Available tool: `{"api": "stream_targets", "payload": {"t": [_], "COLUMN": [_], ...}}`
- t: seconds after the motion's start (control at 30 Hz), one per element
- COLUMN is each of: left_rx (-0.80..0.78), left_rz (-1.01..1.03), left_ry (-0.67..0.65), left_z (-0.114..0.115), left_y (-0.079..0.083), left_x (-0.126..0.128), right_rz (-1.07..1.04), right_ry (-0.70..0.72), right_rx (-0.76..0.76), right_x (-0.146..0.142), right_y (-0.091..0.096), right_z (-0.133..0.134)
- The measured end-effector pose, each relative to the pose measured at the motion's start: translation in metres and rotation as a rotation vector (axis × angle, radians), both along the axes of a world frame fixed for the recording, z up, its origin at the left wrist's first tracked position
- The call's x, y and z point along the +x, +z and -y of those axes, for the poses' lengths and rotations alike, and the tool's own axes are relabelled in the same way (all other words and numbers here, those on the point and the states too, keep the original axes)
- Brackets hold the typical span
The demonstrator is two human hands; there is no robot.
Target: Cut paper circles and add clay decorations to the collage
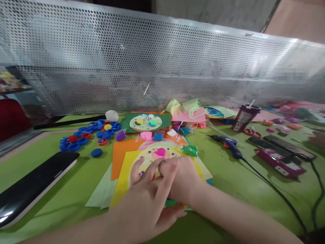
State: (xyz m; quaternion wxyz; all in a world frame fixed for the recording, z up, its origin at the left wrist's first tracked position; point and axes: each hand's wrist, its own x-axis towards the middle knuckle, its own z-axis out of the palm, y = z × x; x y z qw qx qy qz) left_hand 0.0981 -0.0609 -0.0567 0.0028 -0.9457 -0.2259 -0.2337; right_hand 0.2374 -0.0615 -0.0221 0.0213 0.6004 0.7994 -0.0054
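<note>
My left hand [144, 200] lies over a round pale disc [149, 154] decorated with a pink blob and small beads, fingers stretched out flat across it. My right hand [184, 179] rests just behind, fingers curled down onto the disc's right edge; what they pinch is hidden. The disc sits on stacked yellow and orange paper sheets [120, 154].
Blue and red bottle caps [87, 135] lie at left, a second decorated disc on green paper [146, 122] behind. A blue glue gun [228, 144] with cord, a dark cup [243, 117], scissors and purple packs sit right. A black flat device [33, 186] lies front left. Perforated metal screen behind.
</note>
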Motion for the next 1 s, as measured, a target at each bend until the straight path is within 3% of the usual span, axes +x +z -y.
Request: {"api": "stream_targets", "payload": {"t": [0.2,0.43,0.73,0.83,1.0], "left_rx": [-0.023,-0.199,-0.024,-0.1,-0.353], "left_rz": [0.02,0.032,0.037,0.049,0.087], "left_ry": [-0.008,0.008,0.026,-0.032,-0.002], "left_z": [-0.001,0.001,0.006,0.004,0.002], "left_y": [0.0,0.018,-0.003,0.006,0.029], "left_x": [0.01,0.002,0.014,0.012,-0.004], "right_rz": [-0.086,-0.159,0.019,-0.072,-0.224], "right_ry": [0.092,0.017,0.108,0.16,0.013], "right_rx": [0.153,0.2,0.061,0.168,0.169], "right_x": [-0.01,0.007,-0.007,-0.005,0.012], "right_y": [-0.008,-0.003,0.004,0.001,0.005], "right_z": [0.002,0.004,0.005,0.009,0.012]}}
